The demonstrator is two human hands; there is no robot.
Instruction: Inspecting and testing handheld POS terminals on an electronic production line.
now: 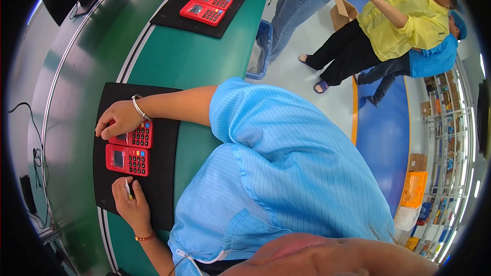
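Two red keypad devices lie side by side on a black mat (163, 174) on the green bench. My right hand (119, 118), a silver bangle on its wrist, is curled over the screen end of the farther red device (139, 135). The nearer red device (128, 159) lies untouched, screen and keys facing up. My left hand (131, 202), with a red bead bracelet, rests on the mat just beside that device and pinches a small white and yellow piece (127, 189). My blue striped smock fills the middle of the view.
A second black mat (174, 18) farther along the bench carries several more red devices (203, 12). A blue bin (262, 46) stands at the bench edge. Other people (399, 30) stand in the aisle by a cardboard box (341, 13). Cables (36, 153) lie behind the bench.
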